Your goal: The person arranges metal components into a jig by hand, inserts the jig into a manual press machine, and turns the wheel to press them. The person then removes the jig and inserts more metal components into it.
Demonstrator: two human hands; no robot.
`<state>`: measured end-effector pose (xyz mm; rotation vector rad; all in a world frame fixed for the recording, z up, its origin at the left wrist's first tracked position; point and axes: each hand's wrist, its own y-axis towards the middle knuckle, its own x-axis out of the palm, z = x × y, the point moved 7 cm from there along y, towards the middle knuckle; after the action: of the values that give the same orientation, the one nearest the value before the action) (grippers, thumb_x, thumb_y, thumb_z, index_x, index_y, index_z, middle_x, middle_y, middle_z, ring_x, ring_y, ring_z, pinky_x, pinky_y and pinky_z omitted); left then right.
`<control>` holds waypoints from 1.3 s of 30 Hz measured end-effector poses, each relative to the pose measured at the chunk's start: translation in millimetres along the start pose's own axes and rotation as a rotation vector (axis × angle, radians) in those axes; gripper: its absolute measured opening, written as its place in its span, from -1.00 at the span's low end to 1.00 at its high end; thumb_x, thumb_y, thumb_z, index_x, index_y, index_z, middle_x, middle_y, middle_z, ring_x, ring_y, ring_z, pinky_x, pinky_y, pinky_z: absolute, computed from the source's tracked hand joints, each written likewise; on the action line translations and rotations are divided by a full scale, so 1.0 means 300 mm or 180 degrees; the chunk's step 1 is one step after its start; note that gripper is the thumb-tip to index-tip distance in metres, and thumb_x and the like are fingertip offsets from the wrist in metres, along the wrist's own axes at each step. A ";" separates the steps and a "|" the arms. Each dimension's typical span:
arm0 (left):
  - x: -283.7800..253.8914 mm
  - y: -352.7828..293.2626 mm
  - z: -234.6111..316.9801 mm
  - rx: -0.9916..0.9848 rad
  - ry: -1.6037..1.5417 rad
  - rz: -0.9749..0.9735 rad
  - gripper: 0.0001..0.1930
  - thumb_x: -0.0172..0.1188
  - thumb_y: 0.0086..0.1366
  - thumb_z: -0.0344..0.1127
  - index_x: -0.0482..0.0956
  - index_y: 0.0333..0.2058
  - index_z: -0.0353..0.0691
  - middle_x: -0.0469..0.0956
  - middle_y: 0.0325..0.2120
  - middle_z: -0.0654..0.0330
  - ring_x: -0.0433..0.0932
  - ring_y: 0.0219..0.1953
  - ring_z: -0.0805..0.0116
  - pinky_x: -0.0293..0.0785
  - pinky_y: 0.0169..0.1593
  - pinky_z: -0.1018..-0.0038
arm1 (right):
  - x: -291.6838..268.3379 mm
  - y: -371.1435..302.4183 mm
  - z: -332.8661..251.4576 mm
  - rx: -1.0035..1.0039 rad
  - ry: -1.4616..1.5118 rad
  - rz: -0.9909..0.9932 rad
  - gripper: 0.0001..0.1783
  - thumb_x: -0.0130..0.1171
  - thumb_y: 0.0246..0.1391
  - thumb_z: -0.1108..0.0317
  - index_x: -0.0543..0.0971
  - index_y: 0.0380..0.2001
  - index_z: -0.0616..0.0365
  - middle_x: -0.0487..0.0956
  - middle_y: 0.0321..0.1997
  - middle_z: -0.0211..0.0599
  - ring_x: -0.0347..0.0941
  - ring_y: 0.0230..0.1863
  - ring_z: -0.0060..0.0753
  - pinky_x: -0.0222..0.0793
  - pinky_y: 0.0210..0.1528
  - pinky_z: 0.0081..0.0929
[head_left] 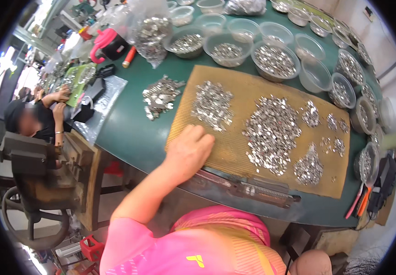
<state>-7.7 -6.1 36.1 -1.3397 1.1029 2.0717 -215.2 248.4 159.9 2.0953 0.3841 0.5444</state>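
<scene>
My left hand (190, 149) rests at the near left part of a brown ribbed mat (241, 87), its fingers curled in. Whatever may be inside the curled fingers is hidden. Just beyond the knuckles lies a pile of small shiny metal pieces (212, 105). A larger heap of similar pieces (273, 133) covers the middle of the mat. To its right are several smaller piles, among them one near the front (309, 166) and one farther back (311, 114). My right hand does not show.
Clear plastic bowls of metal pieces (275, 59) line the table's far and right sides. Another metal pile (160, 96) sits left of the mat on the green table (129, 121). Orange-handled pliers (364, 201) lie right. A dark metal bar (243, 188) runs along the front edge. A person (33, 114) works far left.
</scene>
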 end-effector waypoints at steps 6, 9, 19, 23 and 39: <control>-0.003 0.032 0.060 0.0141 -0.0396 -0.0017 -0.85 0.35 0.16 -0.48 0.58 -0.30 -0.19 0.48 -0.35 0.15 0.51 -0.28 0.10 0.48 -0.24 0.26 | 0.016 -0.045 -0.061 0.0231 -0.0380 0.0177 -0.54 0.03 0.39 -0.04 0.55 -0.42 0.10 0.55 -0.48 -0.27 0.52 -0.50 -0.26 0.52 -0.04 0.07; 0.015 0.010 0.153 0.0290 -0.1314 -0.0127 -0.84 0.36 0.19 -0.46 0.57 -0.27 -0.20 0.55 -0.26 0.14 0.55 -0.21 0.08 0.53 -0.17 0.26 | 0.018 -0.063 -0.083 0.0273 -0.0528 0.0218 -0.55 0.03 0.39 -0.04 0.55 -0.42 0.10 0.56 -0.48 -0.27 0.52 -0.50 -0.26 0.52 -0.03 0.07; 0.104 -0.036 0.372 0.0705 -0.1737 -0.0325 -0.79 0.41 0.14 -0.44 0.59 -0.25 -0.19 0.55 -0.23 0.18 0.56 -0.13 0.12 0.50 -0.10 0.25 | 0.006 -0.127 -0.132 0.0265 -0.0824 0.0273 -0.57 0.03 0.38 -0.02 0.54 -0.39 0.11 0.57 -0.47 -0.25 0.53 -0.50 -0.24 0.51 -0.01 0.09; 0.106 -0.033 0.371 0.0767 -0.1707 -0.0380 -0.77 0.42 0.13 -0.47 0.61 -0.24 -0.20 0.56 -0.23 0.18 0.58 -0.13 0.12 0.52 -0.10 0.25 | -0.003 -0.157 -0.120 0.0194 -0.0862 0.0317 -0.57 0.03 0.38 -0.02 0.53 -0.38 0.11 0.57 -0.47 -0.24 0.54 -0.49 -0.23 0.50 -0.01 0.10; 0.075 -0.038 0.324 0.0560 -0.1243 -0.0320 -0.50 0.57 -0.03 -0.19 0.63 -0.11 -0.20 0.50 -0.27 0.16 0.52 -0.24 0.09 0.51 -0.19 0.26 | -0.034 -0.228 -0.095 0.0155 -0.1213 0.0351 -0.60 0.04 0.38 0.00 0.52 -0.33 0.12 0.59 -0.47 -0.22 0.55 -0.48 -0.20 0.48 0.02 0.13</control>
<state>-62.9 77.7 32.2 -0.8423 0.9948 1.9975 -242.8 300.6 114.0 2.2168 0.0631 0.1900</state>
